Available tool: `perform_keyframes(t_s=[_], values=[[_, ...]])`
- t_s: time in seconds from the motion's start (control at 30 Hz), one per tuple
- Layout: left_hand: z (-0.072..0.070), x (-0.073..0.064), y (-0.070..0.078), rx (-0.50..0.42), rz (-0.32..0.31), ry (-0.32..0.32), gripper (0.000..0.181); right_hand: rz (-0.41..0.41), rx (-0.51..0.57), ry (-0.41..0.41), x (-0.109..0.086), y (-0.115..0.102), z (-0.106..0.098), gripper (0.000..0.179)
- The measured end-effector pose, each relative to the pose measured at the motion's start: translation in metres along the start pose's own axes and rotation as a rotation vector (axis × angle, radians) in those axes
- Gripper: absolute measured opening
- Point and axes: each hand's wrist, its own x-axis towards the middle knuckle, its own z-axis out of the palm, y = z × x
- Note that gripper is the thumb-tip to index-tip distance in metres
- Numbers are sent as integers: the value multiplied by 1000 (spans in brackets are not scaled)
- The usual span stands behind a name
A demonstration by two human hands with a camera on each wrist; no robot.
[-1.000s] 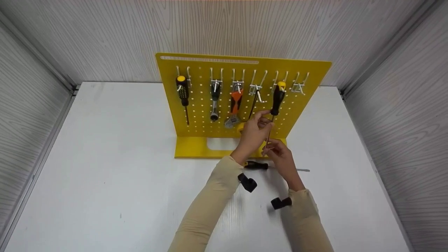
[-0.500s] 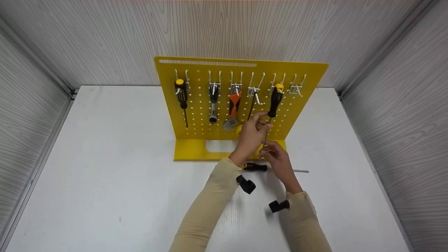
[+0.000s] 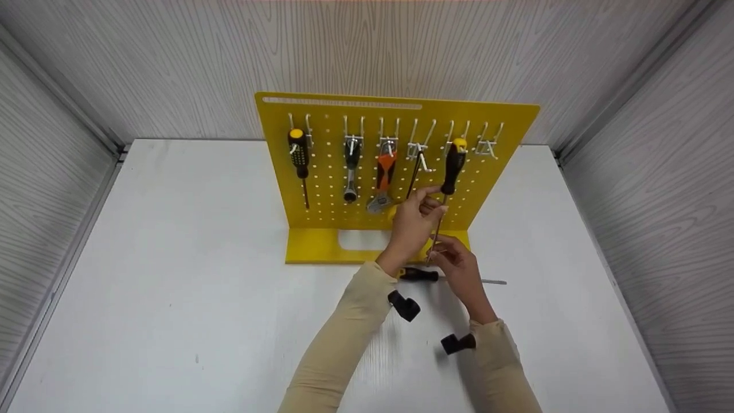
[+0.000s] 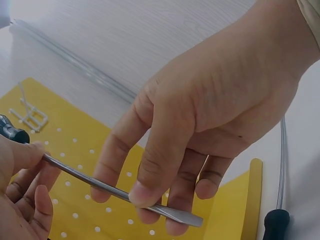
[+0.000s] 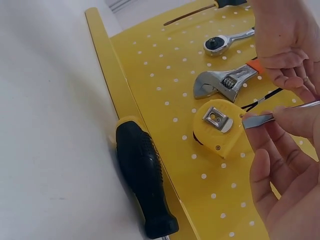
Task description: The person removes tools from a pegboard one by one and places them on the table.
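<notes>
A flat-blade screwdriver [image 3: 454, 169] with a black handle and yellow end hangs at a hook on the yellow pegboard [image 3: 321, 186]. My left hand [image 3: 414, 222] pinches its shaft just below the handle. Lower down, my right hand [image 3: 460, 268] pinches the shaft near the tip; in the left wrist view that right hand [image 4: 190, 110] has its thumb on the blade [image 4: 182, 216]. A second screwdriver [image 3: 418, 274] lies on the table in front of the board's base, partly hidden behind my right hand.
On the board hang another screwdriver [image 3: 299, 155], a ratchet wrench [image 3: 351, 172] and an orange-handled adjustable wrench [image 3: 385, 172]. A yellow tape measure [image 5: 217, 127] hangs by a black strap, partly behind my left hand. At the far right is a bare hook [image 3: 487, 148].
Both hands keep their pinch on the hanging screwdriver, shifting only slightly. The whole head view has moved a little; the other tools stay in place.
</notes>
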Motion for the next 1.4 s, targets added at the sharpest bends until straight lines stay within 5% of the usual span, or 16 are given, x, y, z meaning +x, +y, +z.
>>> perform_keyframes(t_s=[0.37,0.73,1.0,1.4], values=[[-2,-6,3,-5,-12,-8,34,-41,16,-15,-2,3,1,28],[0,-11,3,26,59,-12,35,-53,5,-16,-5,4,-2,25],[-2,-17,5,26,29,-65,35,-66,80,-68,-15,4,-5,27],[-3,-26,9,36,77,-100,35,-100,101,-49,-21,2,-7,17]])
